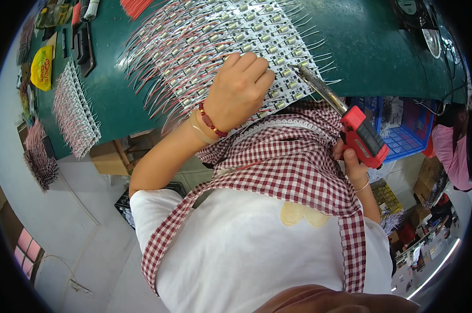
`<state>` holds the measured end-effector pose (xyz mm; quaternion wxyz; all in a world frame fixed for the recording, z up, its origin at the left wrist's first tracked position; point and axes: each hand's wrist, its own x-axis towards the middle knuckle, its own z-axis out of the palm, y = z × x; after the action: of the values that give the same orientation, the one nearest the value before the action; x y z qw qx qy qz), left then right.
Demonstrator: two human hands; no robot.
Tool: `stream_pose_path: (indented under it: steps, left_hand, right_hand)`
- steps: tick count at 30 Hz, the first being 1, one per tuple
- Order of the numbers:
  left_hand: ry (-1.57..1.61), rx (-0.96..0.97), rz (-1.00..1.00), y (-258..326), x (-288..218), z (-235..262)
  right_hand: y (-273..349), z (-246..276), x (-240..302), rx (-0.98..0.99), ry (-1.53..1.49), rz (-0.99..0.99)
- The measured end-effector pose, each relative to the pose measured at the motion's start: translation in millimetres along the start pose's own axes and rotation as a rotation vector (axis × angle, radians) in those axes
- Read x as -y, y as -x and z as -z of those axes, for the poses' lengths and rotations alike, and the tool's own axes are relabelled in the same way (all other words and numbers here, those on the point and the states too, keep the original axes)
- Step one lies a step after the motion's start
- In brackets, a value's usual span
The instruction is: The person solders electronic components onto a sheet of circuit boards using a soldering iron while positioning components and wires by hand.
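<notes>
A large white panel of small circuit boards lies on the table in front of me, with rows of red and white wires fanning out along its left side. My left hand is closed over the panel, knuckles up. Its fingertips are hidden behind the hand, so what they pinch cannot be seen. In my right hand is a soldering iron with a red and black grip. Its long metal shaft slants up to the left, and the tip is over the boards near the panel's right part, just right of my left hand.
The green table carries another wired board panel, a yellow packet and a black tool at left. A bundle of red wires lies at the far edge. A blue crate stands below the table at right.
</notes>
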<state>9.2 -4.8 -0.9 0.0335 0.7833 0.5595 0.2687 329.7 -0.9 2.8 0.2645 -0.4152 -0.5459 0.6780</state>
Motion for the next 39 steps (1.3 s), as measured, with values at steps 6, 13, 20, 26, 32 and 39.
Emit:
stream_pose_path:
  steps: [6, 13, 20, 26, 32, 39]
  left_hand:
    - [-0.044, -0.011, -0.024, -2.3, -0.7, 2.5]
    - [0.121, -0.051, 0.051, 2.9, -15.9, -0.6]
    - [0.124, -0.024, 0.039, 4.1, -15.4, -4.6]
    - [0.108, -0.025, 0.037, 4.1, -16.1, -6.7]
    - [0.089, -0.009, 0.028, 4.9, -15.9, -6.5]
    - [0.076, 0.003, 0.02, 4.1, -16.4, -4.6]
  right_hand:
    - [-2.3, -0.2, 5.6, 0.023, 0.023, 0.017]
    - [3.2, 5.8, 6.7, 0.021, 0.003, 0.012]
    - [8.0, 9.6, 4.5, 0.069, 0.12, -0.017]
    - [6.6, 14.0, -7.9, 0.092, 0.305, 0.03]
    - [13.4, 14.7, -7.8, 0.031, 0.194, 0.016]
    - [15.3, 14.1, -5.1, 0.063, 0.176, -0.002]
